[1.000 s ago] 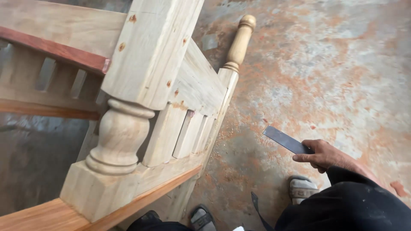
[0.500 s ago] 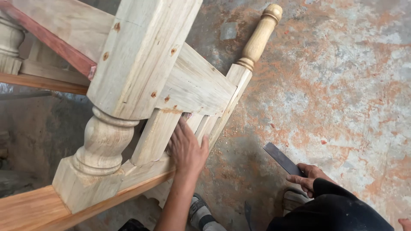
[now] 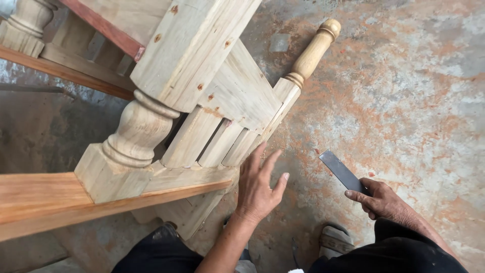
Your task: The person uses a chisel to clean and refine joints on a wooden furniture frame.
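Note:
A pale wooden furniture frame [image 3: 202, 76] with a turned leg [image 3: 136, 131] and several short slats [image 3: 212, 141] fills the upper left. My left hand [image 3: 257, 184] hovers open, fingers spread, just right of the slats and apart from the lower rail [image 3: 187, 179]. My right hand [image 3: 381, 199] grips a flat dark metal scraper blade [image 3: 341, 169] that points up and left over the floor. A second turned post with a rounded knob [image 3: 316, 48] sticks out toward the upper right.
The stained grey and rust-coloured concrete floor [image 3: 404, 101] spreads to the right. A reddish wooden rail [image 3: 101, 28] crosses the top left. An orange-toned plank [image 3: 40, 194] runs at the left. My dark trousers [image 3: 394, 258] and a sandalled foot [image 3: 336, 237] are at the bottom.
My left hand came into view, rested on the slats, and has now lifted off to the right. The scraper hand stayed low at the right. The view shifted left.

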